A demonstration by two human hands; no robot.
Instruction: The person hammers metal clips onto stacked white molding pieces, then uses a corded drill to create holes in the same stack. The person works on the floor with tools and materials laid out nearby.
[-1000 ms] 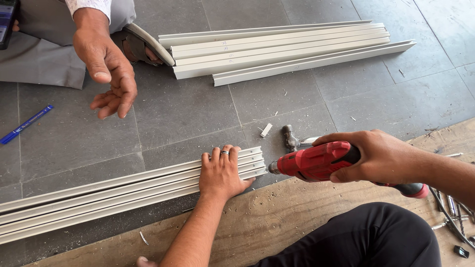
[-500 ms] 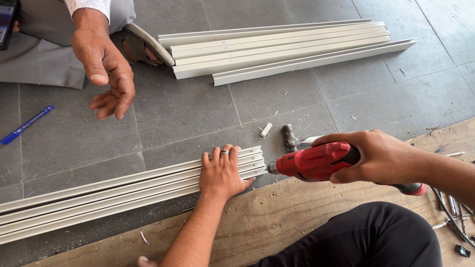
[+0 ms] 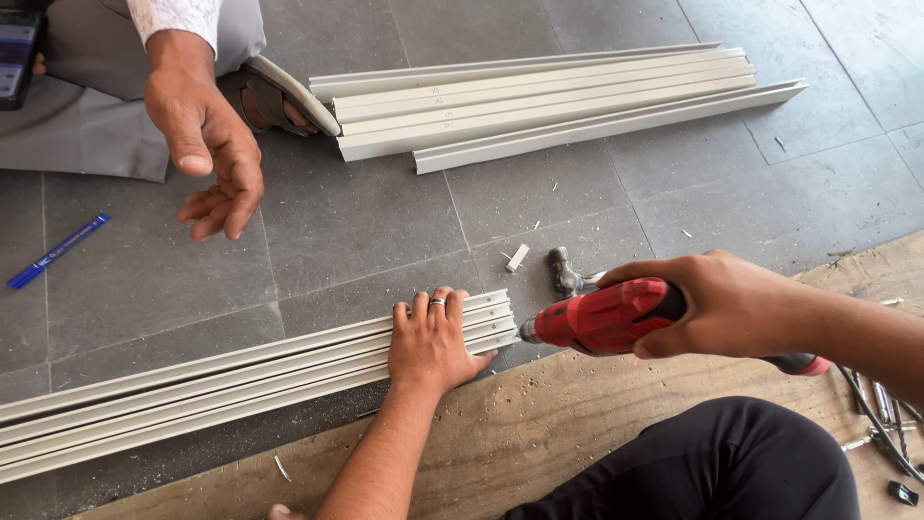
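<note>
My left hand [image 3: 431, 339] lies flat, fingers spread, on the right end of a bundle of pale aluminium channel strips [image 3: 212, 380] lying on the grey tiled floor. My right hand [image 3: 717, 303] grips a red power drill [image 3: 602, 316], held level, its nose close to the cut ends of the strips. A hammer head [image 3: 564, 271] lies on the floor just behind the drill.
Another person sits at the top left with a hand [image 3: 207, 144] hanging open over the floor. A second stack of channel strips [image 3: 539, 96] lies at the back. A blue pen [image 3: 58, 250] is at the left. A wooden board [image 3: 549, 424] runs under my knee; cables [image 3: 881, 409] lie at the right.
</note>
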